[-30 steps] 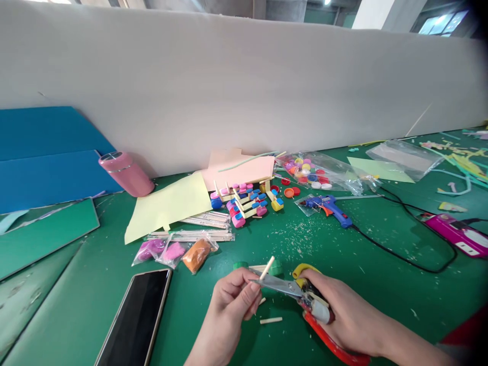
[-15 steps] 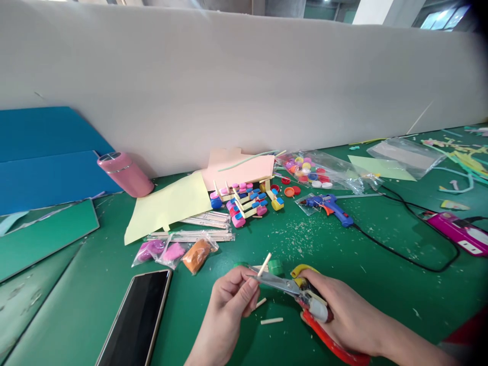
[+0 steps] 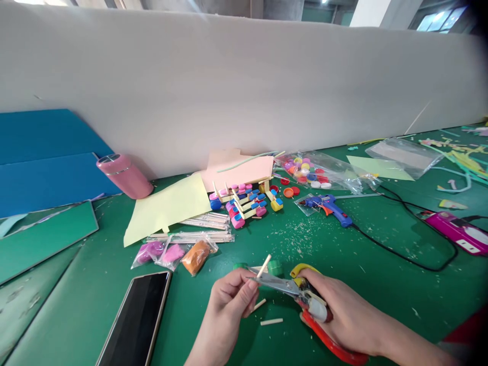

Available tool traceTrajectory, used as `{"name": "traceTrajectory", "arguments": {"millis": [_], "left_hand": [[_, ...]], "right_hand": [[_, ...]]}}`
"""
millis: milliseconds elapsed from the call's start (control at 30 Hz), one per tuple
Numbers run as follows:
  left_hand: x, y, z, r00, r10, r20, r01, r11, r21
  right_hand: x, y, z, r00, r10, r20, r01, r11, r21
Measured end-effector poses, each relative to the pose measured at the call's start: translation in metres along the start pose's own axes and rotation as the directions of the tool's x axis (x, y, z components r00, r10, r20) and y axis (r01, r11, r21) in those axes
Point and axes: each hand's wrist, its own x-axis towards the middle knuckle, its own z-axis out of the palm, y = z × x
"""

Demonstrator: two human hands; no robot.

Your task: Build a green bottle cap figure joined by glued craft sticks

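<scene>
Between thumb and fingers, my left hand [image 3: 232, 307] pinches a thin pale wooden stick [image 3: 264, 265], its free end tilted up to the right. My right hand [image 3: 339, 310] grips scissors [image 3: 282, 284] with one yellow and one red handle. The blades lie against the stick just above my left fingertips. Behind the blades, on the table, sit green round pieces [image 3: 274, 267], partly covered. Two short cut stick pieces lie below: one stick piece [image 3: 259, 305] beside my left fingers, another stick piece [image 3: 272, 322] nearer me.
A phone [image 3: 135, 320] lies at front left, near bagged clay [image 3: 195, 256] and wrapped sticks [image 3: 202, 236]. Small stick-and-foam assemblies [image 3: 247, 203] stand behind. To the right are a blue glue gun [image 3: 331, 207] with its cord, bottle caps [image 3: 305, 170] and a magenta device [image 3: 457, 231].
Both hands, the stick and the scissors hold almost the same position. The whole view has shifted very slightly.
</scene>
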Motion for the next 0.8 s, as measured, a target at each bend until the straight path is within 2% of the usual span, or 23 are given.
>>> {"name": "traceTrajectory", "arguments": {"millis": [133, 200, 267, 333, 400, 567, 800], "left_hand": [[0.0008, 0.0022, 0.0000, 0.993, -0.086, 0.077, 0.093, 0.992, -0.091], [0.0013, 0.0011, 0.0013, 0.997, -0.078, 0.021, 0.078, 0.996, -0.033], [0.0017, -0.0011, 0.0024, 0.997, -0.013, -0.072, 0.018, 0.997, 0.069], [0.0016, -0.0026, 0.0027, 0.992, 0.048, -0.116, -0.033, 0.992, 0.124], [0.0011, -0.0024, 0.0019, 0.995, 0.039, -0.087, -0.032, 0.996, 0.079], [-0.0009, 0.0023, -0.0005, 0.994, -0.066, 0.087, 0.077, 0.988, -0.134], [-0.0007, -0.0016, -0.0006, 0.988, -0.033, 0.149, 0.074, 0.958, -0.278]], "right_hand": [[-0.0027, -0.0002, -0.0001, 1.000, 0.011, 0.022, -0.011, 1.000, -0.028], [-0.0023, -0.0002, 0.0008, 0.999, 0.040, 0.036, -0.038, 0.998, -0.049], [-0.0006, -0.0002, 0.0016, 0.998, 0.067, 0.017, -0.065, 0.996, -0.068], [0.0015, -0.0006, 0.0014, 0.998, 0.061, -0.010, -0.061, 0.996, -0.065], [0.0027, -0.0017, 0.0002, 1.000, 0.022, -0.021, -0.023, 0.999, -0.034], [0.0003, -0.0041, -0.0026, 1.000, -0.022, -0.008, 0.022, 1.000, 0.000], [-0.0004, -0.0023, -0.0015, 0.999, -0.024, -0.032, 0.023, 0.999, -0.030]]}}
